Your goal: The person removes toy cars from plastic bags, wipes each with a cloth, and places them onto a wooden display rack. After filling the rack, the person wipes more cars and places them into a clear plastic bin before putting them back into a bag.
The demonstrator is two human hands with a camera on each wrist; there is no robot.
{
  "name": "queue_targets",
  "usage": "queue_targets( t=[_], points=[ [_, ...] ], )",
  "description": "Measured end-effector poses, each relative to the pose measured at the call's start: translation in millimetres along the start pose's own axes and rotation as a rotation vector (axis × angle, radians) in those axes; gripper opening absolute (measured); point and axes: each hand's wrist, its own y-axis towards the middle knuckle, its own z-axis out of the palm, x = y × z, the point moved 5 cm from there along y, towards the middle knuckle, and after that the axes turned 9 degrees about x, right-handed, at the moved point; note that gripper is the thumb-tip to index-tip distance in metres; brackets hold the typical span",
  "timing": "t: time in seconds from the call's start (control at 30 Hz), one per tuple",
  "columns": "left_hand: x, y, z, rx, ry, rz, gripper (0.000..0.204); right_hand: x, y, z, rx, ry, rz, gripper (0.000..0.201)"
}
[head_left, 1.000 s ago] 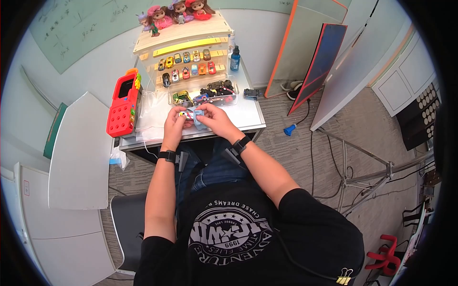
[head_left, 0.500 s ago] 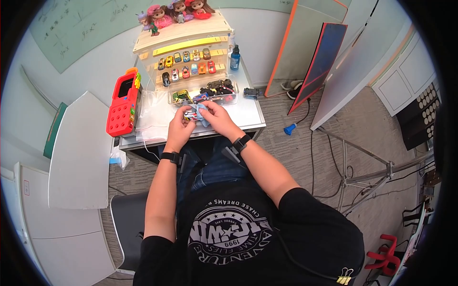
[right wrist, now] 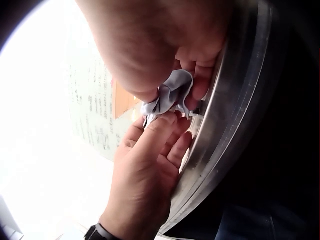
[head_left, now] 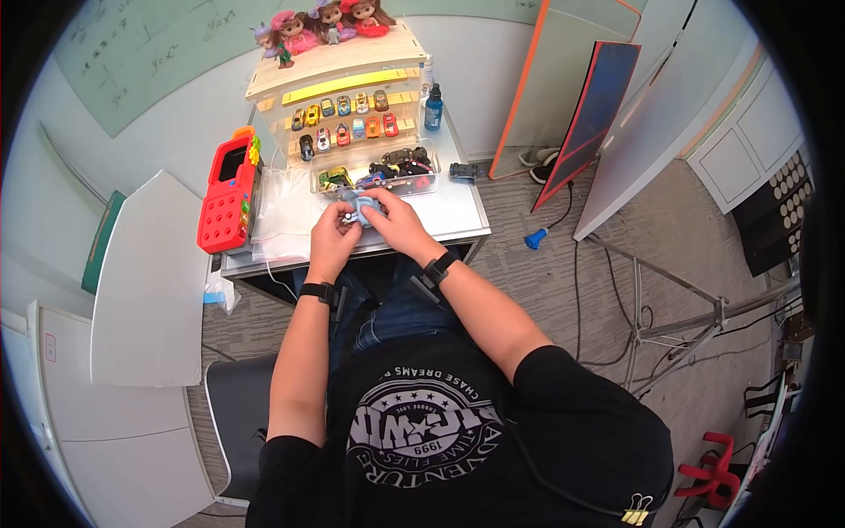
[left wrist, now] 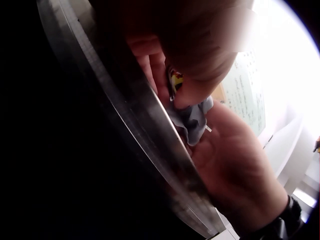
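Just over the front of the table, my left hand [head_left: 331,241] pinches a small toy car [left wrist: 176,81] between thumb and fingers. A patch of yellow and red shows on the car in the left wrist view; most of its body is hidden by fingers and cloth. My right hand [head_left: 398,223] grips a crumpled grey-blue cloth [right wrist: 172,91] and presses it around the car. Both hands meet at the cloth, the left thumb right at its edge. Behind them stands a clear tray [head_left: 426,187] holding several toy cars.
Beyond the tray, a wooden display rack [head_left: 334,77] carries rows of toy cars, with dolls [head_left: 297,33] on top. A red toy case [head_left: 222,207] stands left, a blue bottle [head_left: 434,109] at back right. One dark toy car [head_left: 464,172] lies near the table's [head_left: 462,211] right edge.
The left hand has shifted slightly right and turned the toy car. The cloth in the right hand now covers more of the car than before.
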Motion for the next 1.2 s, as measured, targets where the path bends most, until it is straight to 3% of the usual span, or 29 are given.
queue_targets(
  t=[0.13,0.23,0.3,0.43,0.7,0.77,0.87,0.97,1.03,1.2],
  points=[
    [4.3,1.5,-1.4,-0.015,-0.012,0.039,0.03,-9.1,1.7,0.0,0.032,0.127,-0.012,0.036],
    [5.6,0.2,-1.2,0.014,0.083,-0.005,0.03,-2.0,1.0,-0.9,0.031,0.052,-0.002,0.038],
    [1.7,0.0,0.7,0.01,0.121,0.015,0.031,7.6,-1.6,-0.3,-0.006,-0.141,-0.093,0.04],
    [-9.4,-4.7,3.3,0.001,0.315,0.089,0.031,6.6,-3.2,-1.3,-0.021,-0.127,-0.068,0.041],
    [-22.1,-8.8,1.8,-0.09,0.375,0.137,0.039,-2.5,-3.7,-6.6,-0.027,0.022,-0.04,0.027],
    [-21.3,-9.4,-0.1,-0.131,0.231,0.117,0.043,-4.1,-3.7,-6.0,-0.032,0.063,-0.045,0.025],
    [-31.2,-18.2,-2.0,-0.14,0.368,0.155,0.047,-2.7,-4.5,-6.7,-0.051,0.1,-0.017,0.027],
    [-33.0,-26.3,-8.4,-0.046,0.466,0.175,0.046,1.2,-6.9,-7.5,-0.066,-0.001,-0.059,0.027],
    [-39.4,-27.9,-13.0,-0.022,0.522,0.191,0.043,0.9,-5.1,-4.3,0.042,-0.072,-0.08,0.029],
    [-75.5,-22.4,-10.1,0.121,0.755,0.213,0.035,1.7,-6.8,-5.8,0.015,0.049,-0.059,0.03]
  ],
)
